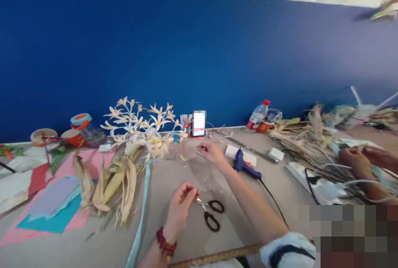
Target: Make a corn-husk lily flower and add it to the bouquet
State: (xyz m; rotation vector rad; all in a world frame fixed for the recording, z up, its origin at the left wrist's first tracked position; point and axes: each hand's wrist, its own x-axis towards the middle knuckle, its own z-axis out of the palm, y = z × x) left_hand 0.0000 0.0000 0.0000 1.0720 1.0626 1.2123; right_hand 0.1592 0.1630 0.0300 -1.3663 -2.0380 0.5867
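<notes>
My left hand (182,208) rests on the grey table (174,177) with its fingers pinched on something small I cannot make out, right beside the blades of black-handled scissors (209,213). My right hand (210,152) reaches farther out over the table, fingers curled in a pinch on a small thin piece. A blue glue gun (244,165) lies just right of that hand, its black cord trailing toward me. Dried corn husks (115,181) and a bunch of pale husk flowers (139,125) lie to the left.
Coloured paper sheets (52,206) lie at the left, tape rolls (45,136) behind them. A phone (199,123), a water bottle (258,114) and white cable stand by the blue wall. Another person's hands (362,160) work among husks and cords at the right.
</notes>
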